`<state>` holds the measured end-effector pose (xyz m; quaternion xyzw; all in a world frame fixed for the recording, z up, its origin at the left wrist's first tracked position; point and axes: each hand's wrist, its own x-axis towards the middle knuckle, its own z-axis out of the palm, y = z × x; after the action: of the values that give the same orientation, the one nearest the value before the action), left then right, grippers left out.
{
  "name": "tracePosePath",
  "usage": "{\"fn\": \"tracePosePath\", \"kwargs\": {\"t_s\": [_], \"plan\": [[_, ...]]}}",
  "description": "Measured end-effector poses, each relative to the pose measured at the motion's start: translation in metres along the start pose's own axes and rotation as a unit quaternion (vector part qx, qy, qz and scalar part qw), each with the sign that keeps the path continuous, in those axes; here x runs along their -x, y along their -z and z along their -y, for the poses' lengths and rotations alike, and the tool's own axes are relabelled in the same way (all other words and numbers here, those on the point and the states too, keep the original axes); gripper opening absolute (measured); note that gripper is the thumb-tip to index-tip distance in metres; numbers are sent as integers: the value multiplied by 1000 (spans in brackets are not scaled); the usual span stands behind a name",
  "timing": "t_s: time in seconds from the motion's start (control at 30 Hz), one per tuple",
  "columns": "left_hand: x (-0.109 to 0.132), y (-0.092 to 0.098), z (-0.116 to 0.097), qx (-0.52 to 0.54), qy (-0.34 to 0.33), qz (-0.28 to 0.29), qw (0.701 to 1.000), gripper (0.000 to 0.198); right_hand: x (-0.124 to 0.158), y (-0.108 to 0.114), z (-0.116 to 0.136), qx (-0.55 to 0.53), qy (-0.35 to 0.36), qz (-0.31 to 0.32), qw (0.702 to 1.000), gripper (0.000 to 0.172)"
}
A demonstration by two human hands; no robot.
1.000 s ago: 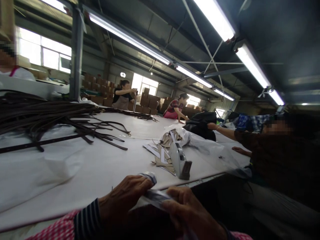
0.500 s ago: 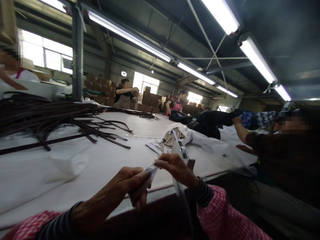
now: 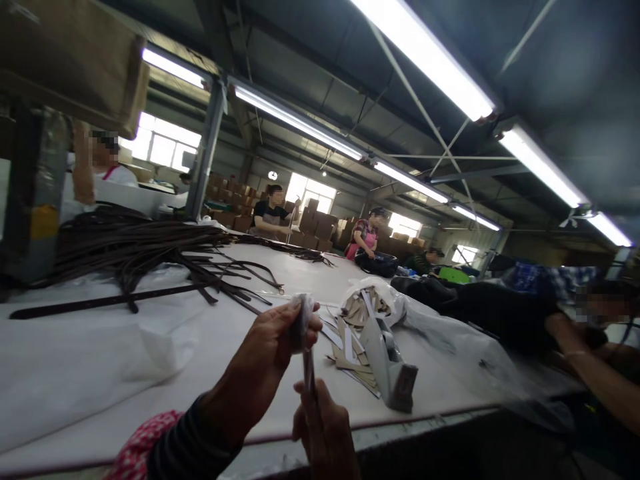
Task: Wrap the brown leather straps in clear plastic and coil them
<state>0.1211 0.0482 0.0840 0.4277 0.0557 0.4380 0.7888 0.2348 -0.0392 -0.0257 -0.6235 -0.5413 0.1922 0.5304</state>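
Just over the table edge, my left hand (image 3: 263, 360) is closed around the upper end of a dark belt (image 3: 309, 373). Clear plastic (image 3: 303, 310) covers that end, and its buckle, if any, is hidden. Below it my right hand (image 3: 327, 427) grips the belt's hanging length, with fingers wrapped along it. A grey tape dispenser (image 3: 383, 360) stands on the table to the right of both hands. Beside it lie loose card strips (image 3: 353, 357), white and tan, spilling from a clear plastic bag (image 3: 395, 303).
A heap of dark belts (image 3: 145, 247) covers the table's left side, next to clear plastic sheeting (image 3: 155, 347). Dark garments (image 3: 465, 307) lie at the right, where a co-worker's arm (image 3: 590, 367) reaches in. Other people stand beyond the white table (image 3: 220, 373).
My right hand has gone from beside the dispenser down onto the belt's hanging part. My left hand has risen and turned the wrapped end upright. The camera view has shifted left.
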Motion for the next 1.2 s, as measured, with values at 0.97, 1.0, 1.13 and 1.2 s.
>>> {"fn": "tracePosePath", "kwargs": {"t_s": [0.97, 1.0, 1.13, 1.2], "plan": [[16, -15, -22, -32, 51, 13, 998, 32, -39, 8, 55, 47, 178, -17, 983, 31], [12, -17, -25, -30, 42, 7, 999, 31, -38, 6, 56, 29, 153, -7, 988, 33], [-7, -13, -39, -92, -73, -23, 993, 28, -21, 5, 49, -122, 10, 120, 985, 46], [-15, 0, -40, -170, -148, -28, 974, 32, -7, 10, 44, -195, -60, 184, 961, 52]]}}
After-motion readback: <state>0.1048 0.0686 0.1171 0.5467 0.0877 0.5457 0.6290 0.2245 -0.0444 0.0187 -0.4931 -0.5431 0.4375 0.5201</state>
